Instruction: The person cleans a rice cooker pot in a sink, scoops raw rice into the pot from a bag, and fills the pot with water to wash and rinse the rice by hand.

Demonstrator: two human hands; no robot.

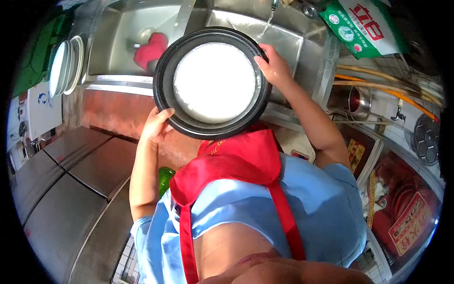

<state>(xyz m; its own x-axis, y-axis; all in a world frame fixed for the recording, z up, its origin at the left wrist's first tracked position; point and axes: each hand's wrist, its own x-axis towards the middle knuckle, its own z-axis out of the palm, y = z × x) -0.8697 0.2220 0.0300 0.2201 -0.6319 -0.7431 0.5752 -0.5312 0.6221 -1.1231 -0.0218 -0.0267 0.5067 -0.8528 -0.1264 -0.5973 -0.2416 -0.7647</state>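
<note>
The left hand (155, 125) was clamped on the near left rim of a black pot (213, 131), the right hand (275, 67) on its far right rim. The pot, with white contents (215, 81) inside, was over the front of a double sink (118, 79). Water (268, 22) ran from a tap (275, 4) behind it; a red cloth (156, 48) lay in the left basin (111, 52).

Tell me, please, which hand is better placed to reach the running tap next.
Probably the right hand, gripping the black pot nearer the tap; the left hand holds its opposite side.
</note>
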